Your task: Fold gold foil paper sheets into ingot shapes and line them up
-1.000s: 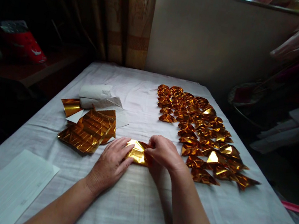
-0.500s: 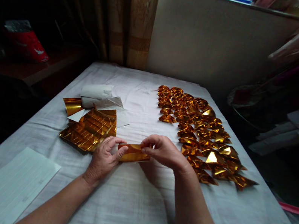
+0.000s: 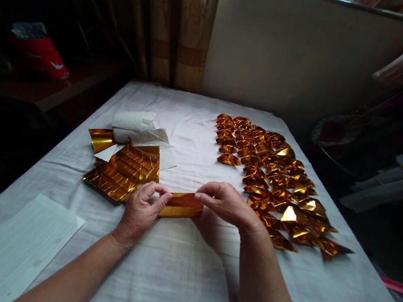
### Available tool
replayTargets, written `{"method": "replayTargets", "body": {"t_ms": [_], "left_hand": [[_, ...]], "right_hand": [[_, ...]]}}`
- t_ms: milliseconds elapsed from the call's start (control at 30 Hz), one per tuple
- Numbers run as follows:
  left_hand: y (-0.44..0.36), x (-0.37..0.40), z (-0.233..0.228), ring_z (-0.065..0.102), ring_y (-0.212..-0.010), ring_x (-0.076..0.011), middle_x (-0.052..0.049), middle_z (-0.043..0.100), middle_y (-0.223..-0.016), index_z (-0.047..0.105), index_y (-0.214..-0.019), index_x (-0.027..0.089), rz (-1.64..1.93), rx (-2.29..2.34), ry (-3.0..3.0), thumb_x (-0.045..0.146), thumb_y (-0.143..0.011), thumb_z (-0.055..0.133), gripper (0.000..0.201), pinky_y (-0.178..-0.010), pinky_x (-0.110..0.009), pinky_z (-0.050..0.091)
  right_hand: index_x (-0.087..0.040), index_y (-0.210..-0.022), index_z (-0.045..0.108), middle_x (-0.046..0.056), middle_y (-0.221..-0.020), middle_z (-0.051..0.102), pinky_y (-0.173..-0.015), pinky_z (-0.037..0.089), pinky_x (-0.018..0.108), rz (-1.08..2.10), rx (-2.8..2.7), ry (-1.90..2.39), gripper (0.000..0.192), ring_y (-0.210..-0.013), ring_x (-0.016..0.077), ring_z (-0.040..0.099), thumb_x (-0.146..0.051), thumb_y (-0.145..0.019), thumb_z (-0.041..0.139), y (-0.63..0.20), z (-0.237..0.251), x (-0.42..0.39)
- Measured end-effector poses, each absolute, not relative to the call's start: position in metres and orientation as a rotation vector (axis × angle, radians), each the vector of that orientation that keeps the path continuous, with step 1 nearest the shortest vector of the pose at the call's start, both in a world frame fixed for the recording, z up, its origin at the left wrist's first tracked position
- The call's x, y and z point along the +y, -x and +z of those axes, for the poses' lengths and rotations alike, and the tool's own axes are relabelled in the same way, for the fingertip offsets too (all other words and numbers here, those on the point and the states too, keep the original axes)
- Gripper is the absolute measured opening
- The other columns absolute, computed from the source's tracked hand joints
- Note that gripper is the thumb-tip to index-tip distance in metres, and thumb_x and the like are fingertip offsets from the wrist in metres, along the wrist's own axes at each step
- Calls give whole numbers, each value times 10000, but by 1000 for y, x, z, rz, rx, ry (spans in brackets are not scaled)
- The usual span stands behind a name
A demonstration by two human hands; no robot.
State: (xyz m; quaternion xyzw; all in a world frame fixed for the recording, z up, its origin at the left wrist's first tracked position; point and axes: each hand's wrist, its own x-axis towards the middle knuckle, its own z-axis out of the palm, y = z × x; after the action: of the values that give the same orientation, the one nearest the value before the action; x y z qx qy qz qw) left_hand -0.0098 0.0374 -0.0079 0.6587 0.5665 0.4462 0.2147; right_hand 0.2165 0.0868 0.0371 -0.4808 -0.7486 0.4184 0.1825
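A folded strip of gold foil paper (image 3: 181,206) stretches between my two hands, just above the cloth. My left hand (image 3: 142,208) pinches its left end between thumb and fingers. At the other end, my right hand (image 3: 222,202) grips the upper right corner with thumb and forefinger. Left of the strip lies a stack of creased gold foil sheets (image 3: 125,169), close by my left hand. Beyond my right forearm, several rows of folded gold foil pieces (image 3: 261,161) with pointed ends cover the right side.
White cloth (image 3: 172,280) covers the table. A rolled white paper (image 3: 132,121) and a curled gold sheet (image 3: 100,140) lie behind the stack. A pale lined sheet (image 3: 15,248) rests at front left. A red container (image 3: 45,55) stands on a side surface, near a curtain (image 3: 176,23).
My right hand has shifted outward a little along the strip's edge, and more of the strip shows between my hands. The whole view has turned slightly.
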Motion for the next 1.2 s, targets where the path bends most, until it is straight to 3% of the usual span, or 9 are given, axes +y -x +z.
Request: {"method": "replayTargets", "body": {"t_ms": [300, 467, 600, 800, 1000, 1200], "left_hand": [[11, 39, -11, 650, -721, -155, -10, 681, -756, 653, -790, 193, 1198, 1578, -1819, 424, -893, 571, 266, -673, -255, 522], [11, 42, -12, 651, -779, -179, -7, 696, -783, 671, -879, 214, 1142, 1675, -1988, 377, -886, 598, 178, -853, -348, 523], [11, 44, -14, 645, -831, -198, -5, 706, -823, 639, -1132, 237, 1075, 1731, -2212, 275, -894, 593, 246, -999, -438, 454], [9, 39, -13, 524, -1245, -265, -66, 629, -1304, 688, -1088, 261, 973, 1597, -2479, 194, -926, 506, 253, -1086, -513, 368], [6, 32, -7, 542, -1254, -263, -27, 697, -1228, 671, -1167, 265, 706, 1379, -2513, 275, -946, 509, 275, -1160, -586, 188], [4, 32, -7, 539, -1259, -258, -21, 683, -1256, 679, -1161, 277, 623, 1415, -2449, 306, -960, 494, 274, -1164, -591, 137]], "right_hand": [[-173, -803, 741, -5, -681, 690, -595, 415, 209, 1189, -2119, 1369, 181, -624, 111, 585, -251, -842, 582, -215, 38, 86], [-190, -808, 755, -8, -661, 684, -565, 374, 200, 1090, -2167, 1487, 188, -620, 112, 578, -263, -842, 585, -211, 29, 87], [-215, -813, 772, 2, -684, 710, -570, 355, 215, 948, -2270, 1630, 203, -621, 119, 581, -295, -849, 588, -207, 23, 90], [-242, -845, 783, 11, -742, 742, -597, 367, 226, 855, -2317, 1699, 193, -652, 131, 608, -286, -844, 596, -205, 26, 90], [-240, -857, 781, 13, -763, 746, -604, 368, 227, 832, -2339, 1700, 201, -660, 130, 612, -302, -858, 589, -206, 26, 90], [-245, -845, 746, 1, -798, 715, -611, 359, 223, 668, -2343, 1778, 121, -701, 133, 593, -258, -807, 632, -203, 28, 87]]}}
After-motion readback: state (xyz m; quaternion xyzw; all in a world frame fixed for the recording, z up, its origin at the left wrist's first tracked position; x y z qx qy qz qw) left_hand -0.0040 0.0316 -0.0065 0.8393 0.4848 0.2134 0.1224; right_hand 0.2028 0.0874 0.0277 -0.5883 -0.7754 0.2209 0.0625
